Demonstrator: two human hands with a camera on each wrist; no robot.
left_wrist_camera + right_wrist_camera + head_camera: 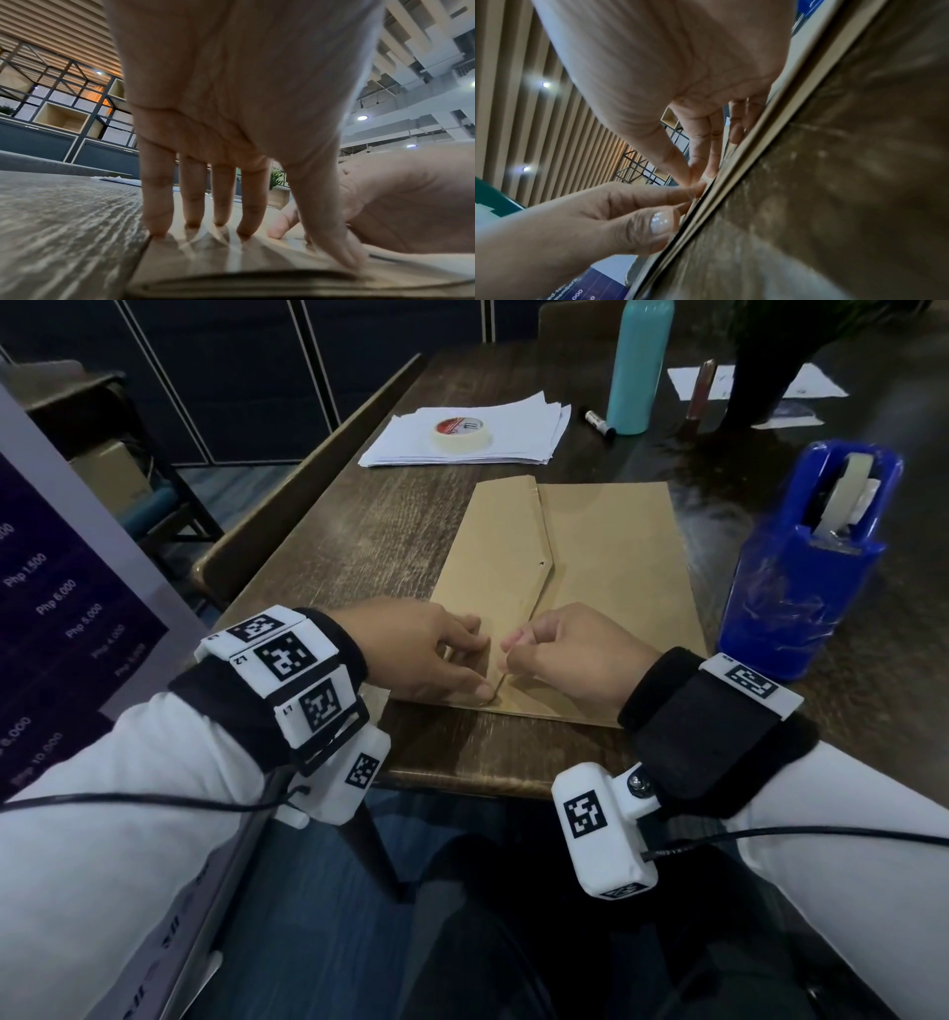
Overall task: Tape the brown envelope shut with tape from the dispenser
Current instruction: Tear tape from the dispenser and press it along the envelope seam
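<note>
The brown envelope [606, 567] lies flat on the dark wooden table [359, 541], its flap [503, 557] folded over to the right. My left hand [477, 660] rests on the near end of the flap; in the left wrist view its straight fingers [252, 213] and thumb press down on the envelope [205, 259]. My right hand [518, 649] sits curled just right of it at the flap's edge. Its thumb and forefinger [695, 176] pinch what looks like a small strip of clear tape [707, 179] against the envelope. The blue tape dispenser [811, 567] stands to the right.
Farther back, a masking tape roll [460, 432] sits on a stack of white papers [513, 428]. A marker [600, 423] and a teal bottle [639, 367] stand behind the envelope. The table's near edge [462, 778] runs under my wrists. A printed sign [61, 588] stands at my left.
</note>
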